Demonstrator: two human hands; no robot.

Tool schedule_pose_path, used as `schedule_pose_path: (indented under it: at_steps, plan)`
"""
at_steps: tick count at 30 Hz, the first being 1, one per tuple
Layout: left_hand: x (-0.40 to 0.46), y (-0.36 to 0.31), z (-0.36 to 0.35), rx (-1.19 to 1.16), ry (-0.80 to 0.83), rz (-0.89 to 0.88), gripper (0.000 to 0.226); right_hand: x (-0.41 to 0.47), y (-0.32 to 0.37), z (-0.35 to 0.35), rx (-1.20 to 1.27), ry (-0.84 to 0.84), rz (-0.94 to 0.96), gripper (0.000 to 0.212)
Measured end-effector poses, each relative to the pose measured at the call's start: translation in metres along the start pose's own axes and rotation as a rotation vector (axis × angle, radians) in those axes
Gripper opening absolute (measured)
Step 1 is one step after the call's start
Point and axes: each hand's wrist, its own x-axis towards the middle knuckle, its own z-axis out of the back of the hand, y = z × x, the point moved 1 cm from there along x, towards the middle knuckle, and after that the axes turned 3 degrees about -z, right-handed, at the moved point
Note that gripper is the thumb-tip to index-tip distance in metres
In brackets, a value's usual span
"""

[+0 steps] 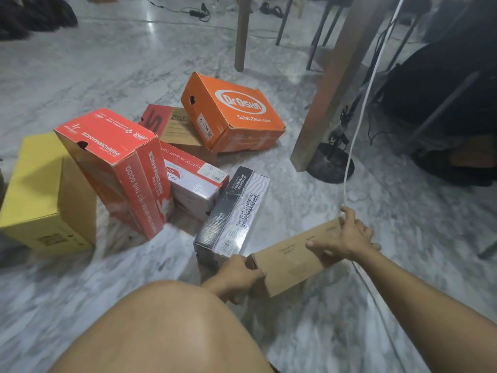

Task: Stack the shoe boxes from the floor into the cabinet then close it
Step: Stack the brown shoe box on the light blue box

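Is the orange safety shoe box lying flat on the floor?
No, the orange box is tilted, its left end propped up on a brown and red box beneath it.

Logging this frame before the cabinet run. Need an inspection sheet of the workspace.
Surface: grey marble floor, glossy.
Job's things: plain brown box held off the floor; silver-black Skechers box, tall red Skechers box, yellow box, orange Dr.Osha box, white-red box and brown-red box piled on the floor. Cabinet not in view.
Clutter: dark bag at right.
Hands: left hand grips the near end, right hand the far end.
Cables: white cable hangs past the right hand; black lead at the back.
Surroundings: table legs, fan base.
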Motion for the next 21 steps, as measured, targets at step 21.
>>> schedule_pose_path:
  at_steps: [21]
  plan:
    - [-0.082,-0.101,0.097,-0.385,-0.234,-0.292,0.032,-0.067,0.054,0.125,0.593,-0.321,0.187,0.076]
